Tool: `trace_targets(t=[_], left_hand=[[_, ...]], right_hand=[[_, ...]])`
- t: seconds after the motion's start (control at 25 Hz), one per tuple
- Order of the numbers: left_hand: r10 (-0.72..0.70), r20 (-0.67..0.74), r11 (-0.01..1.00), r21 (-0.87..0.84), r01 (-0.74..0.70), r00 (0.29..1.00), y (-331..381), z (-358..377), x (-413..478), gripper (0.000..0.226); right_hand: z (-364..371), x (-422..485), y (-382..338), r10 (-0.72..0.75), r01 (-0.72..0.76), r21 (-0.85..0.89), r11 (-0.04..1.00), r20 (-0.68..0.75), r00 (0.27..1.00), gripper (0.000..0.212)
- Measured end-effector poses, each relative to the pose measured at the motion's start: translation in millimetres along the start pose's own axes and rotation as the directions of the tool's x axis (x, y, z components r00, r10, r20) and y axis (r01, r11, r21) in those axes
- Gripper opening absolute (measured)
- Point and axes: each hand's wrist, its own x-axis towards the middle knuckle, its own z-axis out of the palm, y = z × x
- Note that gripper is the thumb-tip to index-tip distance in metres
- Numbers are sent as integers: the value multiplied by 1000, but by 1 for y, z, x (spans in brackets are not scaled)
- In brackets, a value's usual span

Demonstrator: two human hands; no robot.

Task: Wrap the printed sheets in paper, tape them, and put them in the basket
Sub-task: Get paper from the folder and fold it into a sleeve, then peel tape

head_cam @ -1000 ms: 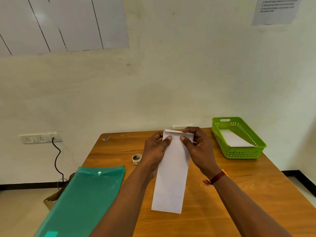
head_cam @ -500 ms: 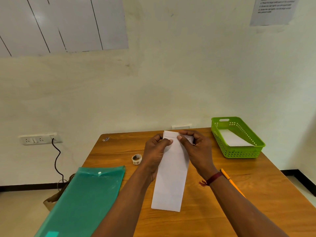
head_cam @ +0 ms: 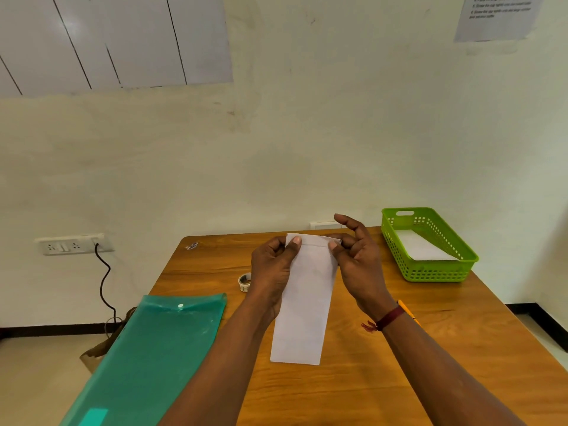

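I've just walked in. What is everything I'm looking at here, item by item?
table: one, brown wood, under everything
folded paper packet: one, white, table middle
basket: one, green, table's far right
second packet: one, white, inside the basket
tape roll: one, pale, left of the folded packet
plastic folder: one, teal, table's near left edge
pencil: one, orange, under right wrist
wall socket: one, white, wall, low left
cable: one, black, plugged into the socket
notice: one, white, wall's upper right
left hand: one, pinches the packet's far left corner
right hand: one, pinches its far right corner, index finger raised
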Motion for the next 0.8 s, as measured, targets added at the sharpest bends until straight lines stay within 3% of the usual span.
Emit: trace_targets(t=[0.16,0.52,0.68,0.8], left_hand=[[10,-2,1000,5,-10,1000,-3,1,-1,20],[8,-20,1000,6,-8,1000,-3,0,-3,21],[4,-22,999,-35,-5,1000,-1,2,-3,20],[2,-45,999,-52,-4,999,-1,1,-2,20]], right_hand=[[0,-1,1,69,-69,40,997,-10,998,52],[0,-1,1,81,-79,114,990,-10,997,40],[0,1,4,41,-41,12,999,-15,999,38],[-4,1,5,51,-51,40,998,14,999,37]])
